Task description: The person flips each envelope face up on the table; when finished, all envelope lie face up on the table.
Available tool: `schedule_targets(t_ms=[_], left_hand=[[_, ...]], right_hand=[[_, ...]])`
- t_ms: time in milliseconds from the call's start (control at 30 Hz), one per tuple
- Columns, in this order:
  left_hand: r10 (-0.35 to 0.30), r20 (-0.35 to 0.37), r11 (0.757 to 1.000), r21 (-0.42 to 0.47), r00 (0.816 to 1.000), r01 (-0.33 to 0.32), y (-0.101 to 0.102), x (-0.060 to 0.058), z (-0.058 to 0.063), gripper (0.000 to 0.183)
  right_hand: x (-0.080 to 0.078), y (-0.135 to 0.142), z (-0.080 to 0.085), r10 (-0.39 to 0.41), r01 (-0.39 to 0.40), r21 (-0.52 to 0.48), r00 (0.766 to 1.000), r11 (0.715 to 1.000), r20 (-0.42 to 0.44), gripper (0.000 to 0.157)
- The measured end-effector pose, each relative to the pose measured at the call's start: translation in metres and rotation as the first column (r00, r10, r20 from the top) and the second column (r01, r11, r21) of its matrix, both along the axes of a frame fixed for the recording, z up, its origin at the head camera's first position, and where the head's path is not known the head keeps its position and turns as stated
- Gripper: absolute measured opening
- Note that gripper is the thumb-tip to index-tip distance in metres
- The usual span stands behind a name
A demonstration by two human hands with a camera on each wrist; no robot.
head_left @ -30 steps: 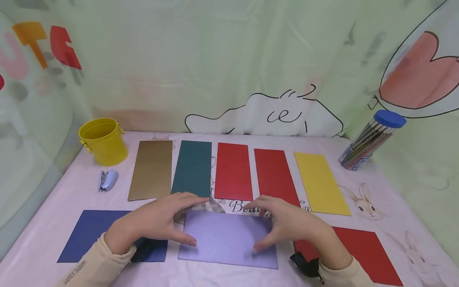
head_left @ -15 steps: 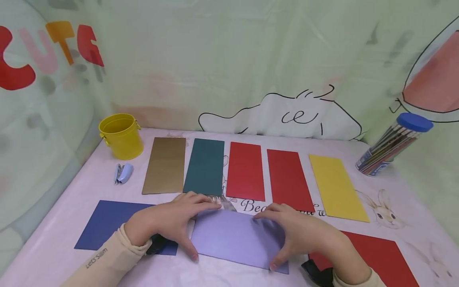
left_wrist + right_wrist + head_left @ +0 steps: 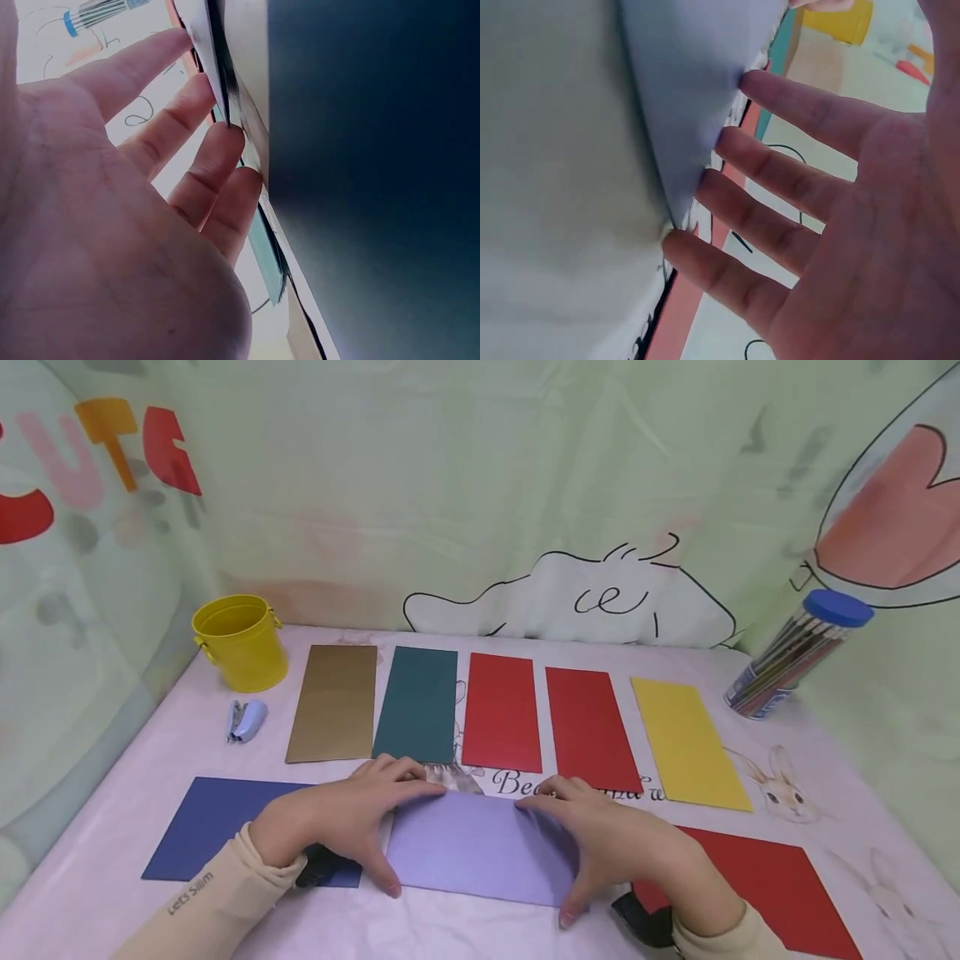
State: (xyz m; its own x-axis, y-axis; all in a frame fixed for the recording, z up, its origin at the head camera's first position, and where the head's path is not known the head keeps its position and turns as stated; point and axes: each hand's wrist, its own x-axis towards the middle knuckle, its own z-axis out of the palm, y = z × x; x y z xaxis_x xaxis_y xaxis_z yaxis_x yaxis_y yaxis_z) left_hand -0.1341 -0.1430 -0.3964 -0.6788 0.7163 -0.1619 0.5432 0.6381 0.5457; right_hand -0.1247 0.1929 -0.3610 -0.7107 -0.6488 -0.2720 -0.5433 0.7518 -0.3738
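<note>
A lavender rectangular sheet (image 3: 480, 847) lies in front, with a hand at each end. My left hand (image 3: 345, 818) spans its left end, fingers by the far edge and thumb near the front corner. My right hand (image 3: 611, 831) spans the right end the same way, its thumb at the front corner. In the right wrist view, spread, nearly straight fingers (image 3: 802, 120) touch the long edge of the lavender sheet (image 3: 690, 82). Seen from the left wrist, the fingers (image 3: 180, 112) extend to the sheet's edge; the thumb is hidden there. A blue sheet (image 3: 217, 827) lies partly under the left forearm.
Behind stand in a row a brown sheet (image 3: 333, 702), a dark green sheet (image 3: 416, 706), two red sheets (image 3: 501, 710) and a yellow one (image 3: 690, 743). Another red sheet (image 3: 765, 885) is at right. A yellow bucket (image 3: 247, 647), stapler (image 3: 246, 721) and pencil jar (image 3: 795, 656) flank them.
Both thumbs have moved from above the lavender sheet to its near edge. The sheet tilted slightly, then its near edge turned more level. The head view shifted a little.
</note>
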Motion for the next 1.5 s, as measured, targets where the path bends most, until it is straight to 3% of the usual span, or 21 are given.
schedule_targets(t_ms=[400,767,967,1267,1500], left_hand=[[0.005,-0.003,1.0,0.021,1.0,-0.004,-0.002,-0.001,-0.002,0.103],[-0.002,-0.002,0.999,0.041,1.0,0.002,-0.005,0.0,-0.002,0.1],[-0.016,-0.016,0.998,0.054,1.0,0.017,-0.006,-0.001,0.0,0.094],[-0.031,-0.02,0.991,0.129,0.999,0.033,-0.011,-0.004,-0.001,0.065],[-0.05,-0.091,0.974,0.216,0.995,0.068,-0.014,-0.01,0.006,0.036]], right_hand=[[-0.005,0.0,-0.005,0.034,-0.033,0.036,0.999,0.999,-0.024,0.101],[-0.003,-0.002,-0.002,-0.004,0.002,0.058,1.0,0.998,0.028,0.106],[-0.002,0.004,0.002,-0.018,0.015,0.042,0.997,0.999,0.078,0.098],[-0.009,0.021,0.015,0.082,-0.071,-0.094,0.989,0.993,0.122,0.066],[-0.014,0.031,0.024,0.074,-0.026,-0.254,0.98,0.967,0.183,0.046]])
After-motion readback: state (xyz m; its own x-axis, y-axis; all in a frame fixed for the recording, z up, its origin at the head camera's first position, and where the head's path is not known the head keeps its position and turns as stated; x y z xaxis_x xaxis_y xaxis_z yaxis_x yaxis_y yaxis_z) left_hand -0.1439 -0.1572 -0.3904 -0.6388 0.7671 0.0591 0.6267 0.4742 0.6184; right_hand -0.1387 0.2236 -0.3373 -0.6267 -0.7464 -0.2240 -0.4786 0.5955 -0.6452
